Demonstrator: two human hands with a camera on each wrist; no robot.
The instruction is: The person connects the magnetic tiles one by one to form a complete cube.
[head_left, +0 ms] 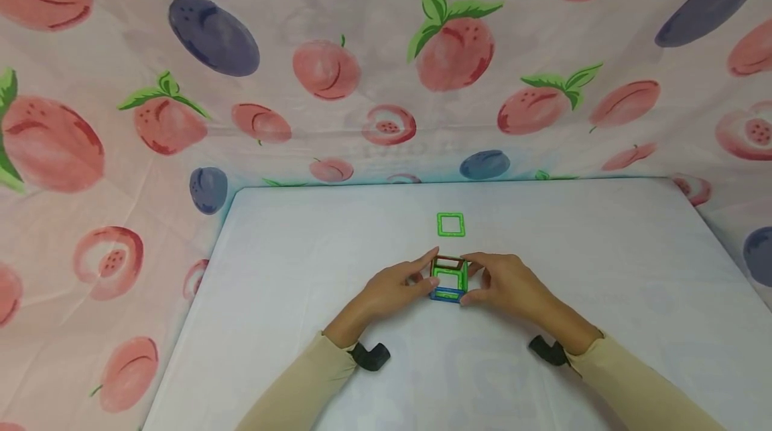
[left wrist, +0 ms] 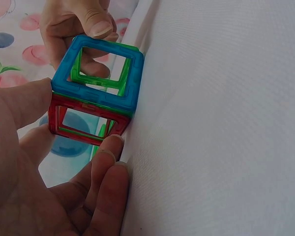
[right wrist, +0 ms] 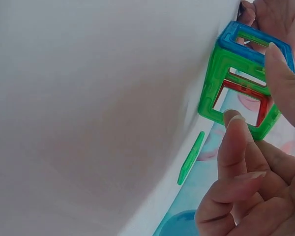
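Both hands hold a small open-framed cube of magnetic tiles (head_left: 447,292) on the white table. The left hand (head_left: 392,289) has its thumb at the near left corner and its index finger at the far left one. On the opposite side the right hand (head_left: 511,283) grips the cube between thumb and fingers. A blue square tile (left wrist: 96,94) faces the person, and a red tile (left wrist: 88,107) forms the side by the left hand. Green tile (right wrist: 214,91) makes up the side by the right hand. Fingers partly cover the cube's edges.
A loose green square tile (head_left: 441,224) lies flat on the table beyond the cube. The white tabletop (head_left: 289,250) ends at a fruit-printed cloth (head_left: 386,82) behind and at the sides. Dark wrist mounts (head_left: 370,356) sit under both sleeves.
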